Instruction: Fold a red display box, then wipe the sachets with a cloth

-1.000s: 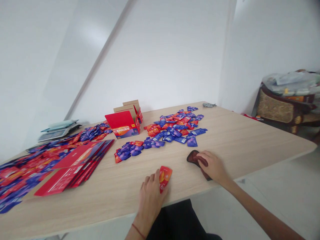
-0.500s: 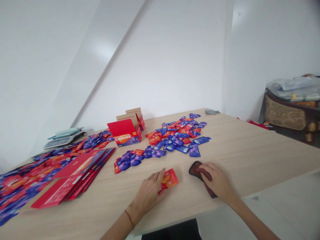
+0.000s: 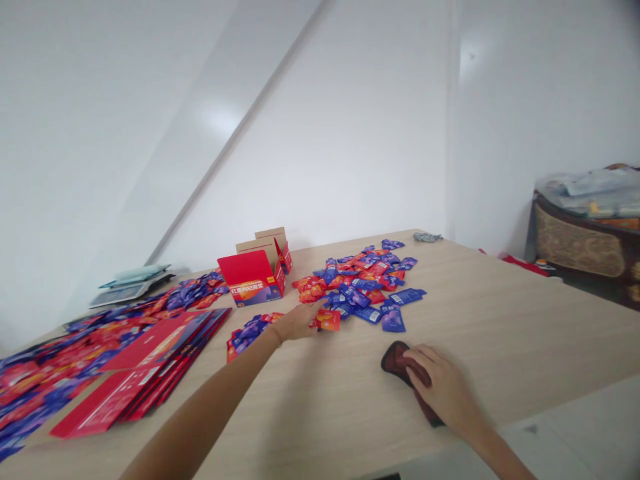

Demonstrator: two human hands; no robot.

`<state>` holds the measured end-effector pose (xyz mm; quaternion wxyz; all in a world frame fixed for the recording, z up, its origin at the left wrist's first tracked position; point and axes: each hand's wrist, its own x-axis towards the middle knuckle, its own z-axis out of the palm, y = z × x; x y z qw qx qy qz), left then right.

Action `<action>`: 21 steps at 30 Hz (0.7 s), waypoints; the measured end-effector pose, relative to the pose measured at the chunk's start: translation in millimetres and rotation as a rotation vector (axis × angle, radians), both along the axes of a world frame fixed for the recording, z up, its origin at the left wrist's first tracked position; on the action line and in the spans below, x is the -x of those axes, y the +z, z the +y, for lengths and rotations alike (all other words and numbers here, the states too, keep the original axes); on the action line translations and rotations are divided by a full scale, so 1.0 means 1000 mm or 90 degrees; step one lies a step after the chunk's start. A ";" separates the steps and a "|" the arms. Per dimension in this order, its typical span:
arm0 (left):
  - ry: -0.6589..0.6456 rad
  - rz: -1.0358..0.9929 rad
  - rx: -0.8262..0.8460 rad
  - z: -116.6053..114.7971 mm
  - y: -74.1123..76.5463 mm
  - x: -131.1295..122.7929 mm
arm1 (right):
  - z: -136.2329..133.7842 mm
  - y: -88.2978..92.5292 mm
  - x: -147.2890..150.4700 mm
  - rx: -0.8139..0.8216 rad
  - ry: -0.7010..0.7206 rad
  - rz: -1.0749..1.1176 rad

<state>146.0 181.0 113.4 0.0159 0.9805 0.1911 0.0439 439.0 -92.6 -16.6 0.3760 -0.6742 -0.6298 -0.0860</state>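
Observation:
My left hand [image 3: 299, 322] reaches out over the table, its fingers closed on a red and orange sachet [image 3: 330, 321]. That sachet is at the near edge of a loose pile of red and blue sachets [image 3: 367, 283]. Nearer the front edge, my right hand [image 3: 447, 390] rests on a dark maroon item with a black rim [image 3: 393, 359], long and flattish, perhaps a case or pouch. Its fingers are bent over the item's upper side, and the palm hides part of it. A smaller cluster of sachets [image 3: 250, 331] lies partly behind my left forearm.
Open red cartons [image 3: 253, 279] stand towards the wall. Flat folded red cartons [image 3: 150, 363] lie stacked at left beside a large spread of sachets [image 3: 55, 377]. Papers and a pale packet [image 3: 133, 283] are behind them. A grey crumpled thing [image 3: 427, 237] lies at the far corner.
My left hand has moved forward and left with the red sachet, from the front of the table to the pile. My right hand stays on the maroon item. The view has tilted slightly.

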 end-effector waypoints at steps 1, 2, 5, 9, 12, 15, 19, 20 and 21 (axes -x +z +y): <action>0.003 0.004 0.014 0.009 -0.004 -0.002 | 0.000 0.000 0.000 0.000 0.000 0.001; 0.005 0.008 0.030 0.017 -0.009 -0.005 | -0.001 0.001 0.001 -0.001 -0.002 0.002; 0.004 0.023 0.071 0.035 -0.024 -0.011 | -0.001 0.002 0.001 -0.001 -0.005 0.001; -0.007 0.031 0.112 0.046 -0.036 -0.011 | -0.002 0.004 0.003 0.008 -0.013 0.006; -0.023 0.026 0.135 0.047 -0.035 -0.010 | -0.002 0.005 0.003 0.011 -0.012 0.014; -0.028 0.004 0.140 0.044 -0.026 -0.015 | -0.002 0.005 0.003 0.000 -0.016 0.010; 0.015 -0.077 0.100 0.041 -0.012 -0.027 | -0.001 0.003 0.002 -0.008 -0.021 0.010; 0.037 -0.104 0.081 0.041 -0.009 -0.029 | -0.002 0.002 0.002 -0.008 -0.019 0.013; 0.062 -0.131 0.060 0.042 -0.006 -0.030 | -0.002 0.003 0.002 -0.007 -0.016 0.015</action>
